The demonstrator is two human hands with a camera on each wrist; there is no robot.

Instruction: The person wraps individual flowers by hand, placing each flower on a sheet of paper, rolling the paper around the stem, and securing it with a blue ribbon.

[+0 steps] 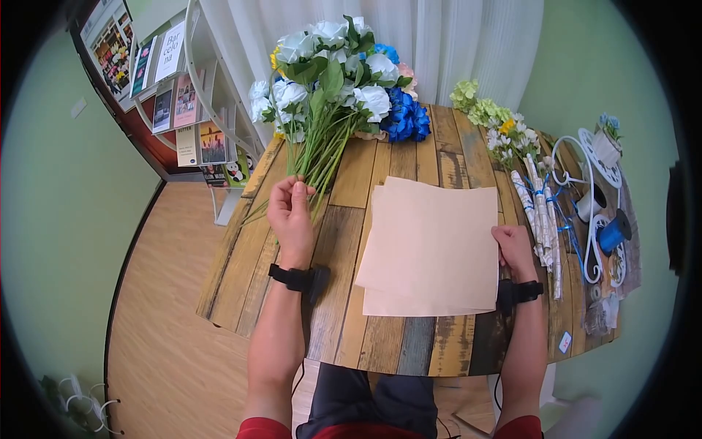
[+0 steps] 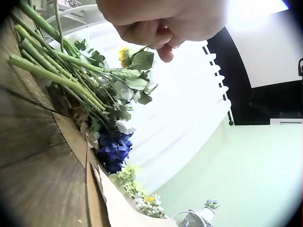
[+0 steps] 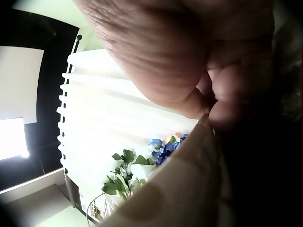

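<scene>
Two or more sheets of beige wrapping paper (image 1: pixel 435 245) lie slightly askew on the wooden table. My right hand (image 1: pixel 514 247) pinches their right edge between thumb and fingers; close up, the right wrist view shows the paper (image 3: pixel 175 184) running into that pinch. On the left, my left hand (image 1: pixel 291 208) hovers over the green stems (image 1: pixel 322 150) of a bunch of white flowers (image 1: pixel 296 94). Its fingers are curled with the thumb against them. In the left wrist view the stems (image 2: pixel 61 78) pass beside and below this hand, and nothing shows in its fingers.
Blue flowers (image 1: pixel 406 117) lie beside the white ones at the back. Pale green blooms (image 1: pixel 486 111), paper-wrapped stems (image 1: pixel 542 212), a blue ribbon spool (image 1: pixel 614 233) and a white scrolled metal stand (image 1: pixel 591 219) crowd the right side. A bookshelf (image 1: pixel 194 110) stands behind left.
</scene>
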